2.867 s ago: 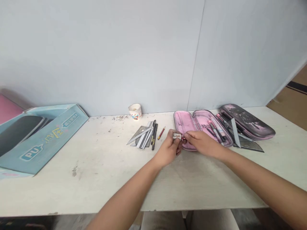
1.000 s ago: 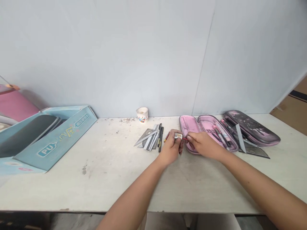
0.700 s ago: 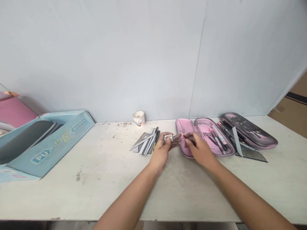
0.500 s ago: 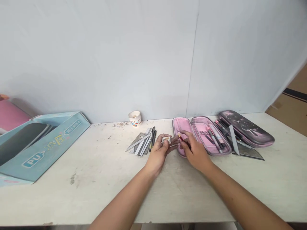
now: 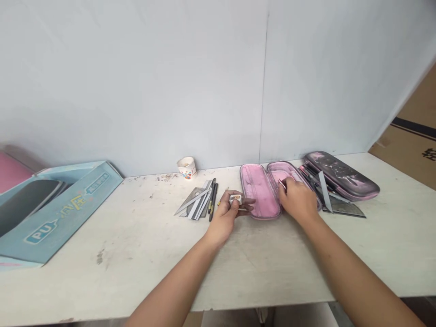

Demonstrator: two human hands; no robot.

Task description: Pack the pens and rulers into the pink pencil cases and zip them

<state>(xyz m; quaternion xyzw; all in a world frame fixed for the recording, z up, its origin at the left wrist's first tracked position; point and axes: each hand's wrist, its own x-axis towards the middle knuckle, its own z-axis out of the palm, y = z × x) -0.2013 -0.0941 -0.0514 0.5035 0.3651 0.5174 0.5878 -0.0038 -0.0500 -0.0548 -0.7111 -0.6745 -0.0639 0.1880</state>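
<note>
My left hand (image 5: 223,220) is closed on a small white eraser (image 5: 235,198) with a printed label, thumb pressed on it and other fingers stretched out to the right. A thin yellow pencil-like tip (image 5: 219,203) shows behind that hand. My right hand (image 5: 299,200) reaches over the right half of an open pink pencil case (image 5: 261,195), fingers pinched on a slim reddish stick (image 5: 282,184), perhaps a short pencil. The hand covers most of that half's contents. Left of my left hand lie black pens (image 5: 212,195) beside clear and metallic rulers (image 5: 195,204).
A paper cup (image 5: 187,168) stands near the wall. To the right, a closed dark pencil case (image 5: 340,175) lies beside several pens and a set square (image 5: 345,209). A blue box (image 5: 68,213) occupies the table's left side.
My right hand has moved right, away from my left hand, into the pencil case with the reddish stick. My left hand stays in place with the eraser. The view has shifted slightly.
</note>
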